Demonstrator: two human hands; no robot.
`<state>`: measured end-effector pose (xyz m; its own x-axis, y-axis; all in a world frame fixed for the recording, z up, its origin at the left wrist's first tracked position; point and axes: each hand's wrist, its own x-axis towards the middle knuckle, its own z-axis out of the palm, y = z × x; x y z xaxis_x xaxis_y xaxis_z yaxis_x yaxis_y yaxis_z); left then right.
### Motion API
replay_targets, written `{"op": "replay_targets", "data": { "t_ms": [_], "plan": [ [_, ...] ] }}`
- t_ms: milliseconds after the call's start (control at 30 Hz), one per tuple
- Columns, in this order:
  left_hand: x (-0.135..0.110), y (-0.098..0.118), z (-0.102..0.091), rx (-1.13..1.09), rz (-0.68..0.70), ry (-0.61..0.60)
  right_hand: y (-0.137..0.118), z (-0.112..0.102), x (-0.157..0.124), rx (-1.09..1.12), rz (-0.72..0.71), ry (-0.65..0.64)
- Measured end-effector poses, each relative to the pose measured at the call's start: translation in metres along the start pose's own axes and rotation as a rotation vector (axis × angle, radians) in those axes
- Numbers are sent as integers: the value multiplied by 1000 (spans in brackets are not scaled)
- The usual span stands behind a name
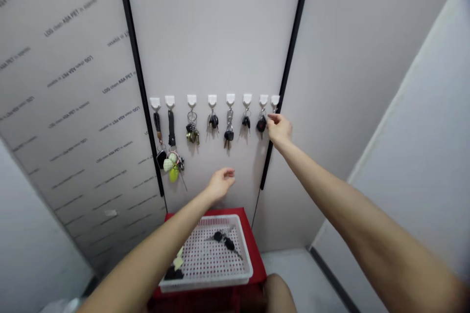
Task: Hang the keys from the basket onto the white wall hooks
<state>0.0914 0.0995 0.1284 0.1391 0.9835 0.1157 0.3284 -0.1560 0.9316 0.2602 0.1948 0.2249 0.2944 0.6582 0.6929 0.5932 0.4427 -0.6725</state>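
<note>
- Your right hand (279,129): fingers together just beside the black fob (261,123) hanging on its hook; hold cannot be confirmed.
- Your left hand (220,184): fingers apart, empty, above the basket (245,244) holding keys (223,240).

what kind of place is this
Probably a narrow key-storage nook or utility closet. A row of white stick-on hooks holds bunches of keys, the grey wall panels carry printed film lettering, and a white plastic basket sits on a red stand.
</note>
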Motion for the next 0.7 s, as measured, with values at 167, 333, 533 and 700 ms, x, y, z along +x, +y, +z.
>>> {"op": "replay_targets", "data": {
  "t_ms": [167,333,533,700],
  "plan": [
    [-37,-88,0,148,-166,12,18,11,-121,-133,-147,-611],
    [-65,-132,12,420,-168,-81,40,21,-225,-388,-412,-1244],
    [-69,-133,21,707,-35,-87,43,28,-240,-632,-525,-1227],
    [-68,-136,21,737,-109,-94,42,29,-249,-622,-529,-1204]
  ]
}}
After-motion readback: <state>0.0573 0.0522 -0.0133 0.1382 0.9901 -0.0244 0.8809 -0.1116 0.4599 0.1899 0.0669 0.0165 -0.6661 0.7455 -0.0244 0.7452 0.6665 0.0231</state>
